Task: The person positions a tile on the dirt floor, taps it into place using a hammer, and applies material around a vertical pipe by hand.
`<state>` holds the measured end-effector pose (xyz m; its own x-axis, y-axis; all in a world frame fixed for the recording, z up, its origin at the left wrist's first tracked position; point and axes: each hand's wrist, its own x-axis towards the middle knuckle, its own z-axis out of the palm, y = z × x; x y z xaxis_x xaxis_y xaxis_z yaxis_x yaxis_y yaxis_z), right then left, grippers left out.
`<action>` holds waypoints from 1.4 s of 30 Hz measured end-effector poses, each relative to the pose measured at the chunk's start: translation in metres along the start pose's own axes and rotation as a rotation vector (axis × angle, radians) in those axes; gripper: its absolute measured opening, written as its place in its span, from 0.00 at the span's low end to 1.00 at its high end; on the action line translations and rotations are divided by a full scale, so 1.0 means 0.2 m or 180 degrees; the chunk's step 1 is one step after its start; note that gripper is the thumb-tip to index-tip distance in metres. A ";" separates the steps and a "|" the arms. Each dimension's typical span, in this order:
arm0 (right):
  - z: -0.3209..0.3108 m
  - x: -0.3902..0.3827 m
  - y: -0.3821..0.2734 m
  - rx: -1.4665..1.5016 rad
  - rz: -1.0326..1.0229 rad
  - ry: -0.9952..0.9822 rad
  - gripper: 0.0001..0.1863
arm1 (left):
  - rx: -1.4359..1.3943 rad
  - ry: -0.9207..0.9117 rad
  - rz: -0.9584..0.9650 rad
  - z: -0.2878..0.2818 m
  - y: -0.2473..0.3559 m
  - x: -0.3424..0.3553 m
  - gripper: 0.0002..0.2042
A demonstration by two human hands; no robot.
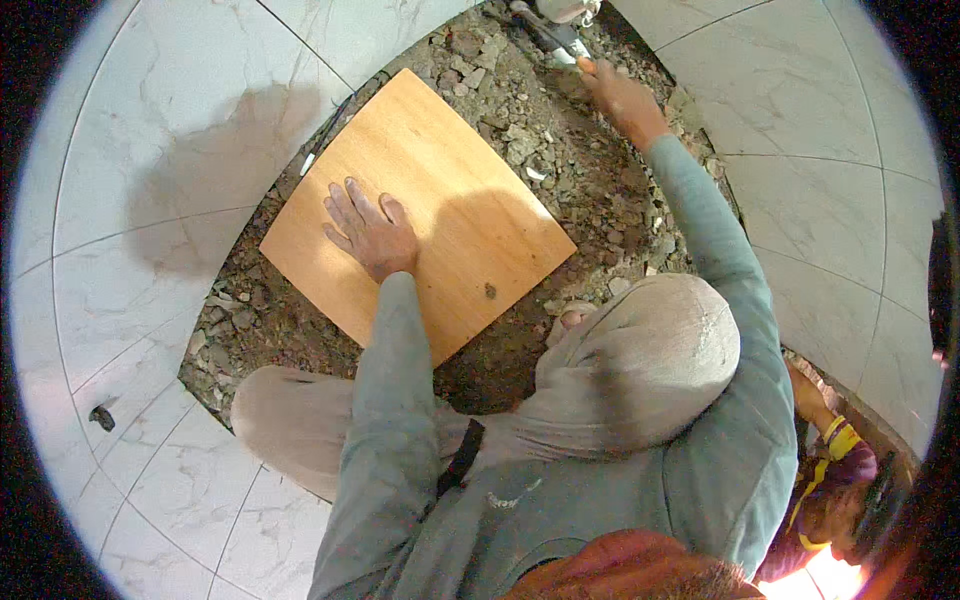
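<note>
Grey cloth covers the person's legs (640,360) and body at the near side, the knees bent low over a bare patch in the pale tiled floor (190,150). At the near right, just beyond the person's right side, another person's hand (808,392) and striped sleeve (847,440) come in, with bright light below them. A small dark scrap (102,417) lies on the tiles at the left.

Between the knees and the far rim lies rubble (595,190), brown soil mixed with broken stones, bordered left and right by cut tile edges. On it rests the board (455,180), a wood-coloured square turned cornerwise, one corner toward the person. Its upper left side runs just beside the left tile edge, leaving a thin strip of rubble with a white chip (307,164) in it. Far more rubble lies open to the right, between board and tiles; on the near side the right knee stands close to the board. A dark crumb (490,291) sits near the lower right side.

The left hand (372,234) lies flat on the board left of its middle, fingers spread and gripping nothing. Farther off, the right arm reaches well past the board; the right hand (625,105) has its fingers wrapped around the orange handle of a tool (548,38). The tool's dark head points away over the rubble, near a white object (568,9) partly cut off at the top rim.
</note>
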<state>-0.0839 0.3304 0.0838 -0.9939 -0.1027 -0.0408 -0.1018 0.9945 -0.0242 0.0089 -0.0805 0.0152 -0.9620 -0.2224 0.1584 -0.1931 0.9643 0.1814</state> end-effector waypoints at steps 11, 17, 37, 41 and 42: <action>0.38 0.25 0.15 0.0411 -0.0154 -0.0463 0.24 | -0.0061 0.0225 0.0018 0.05 0.01 0.03 0.30; 0.04 -0.20 0.17 0.0391 0.0433 -0.1149 0.23 | -0.0160 0.0462 0.0137 0.08 -0.02 0.02 0.29; -0.16 -0.30 0.31 0.0540 -0.1494 0.0220 0.19 | -0.0128 0.0018 -0.0028 0.03 0.02 0.03 0.31; 0.37 0.66 0.03 0.1227 -0.0794 0.0137 0.25 | -0.0197 -0.0026 -0.0129 0.01 0.04 0.05 0.32; 0.48 0.81 -0.03 0.1332 -0.0699 0.0346 0.24 | -0.0132 -0.0049 -0.0149 0.01 0.04 0.05 0.32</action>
<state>-0.2398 0.3069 -0.0193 -0.9519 -0.2844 0.1143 -0.3057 0.8539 -0.4211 -0.0029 -0.0753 0.0160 -0.9551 -0.2645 0.1338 -0.2300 0.9460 0.2284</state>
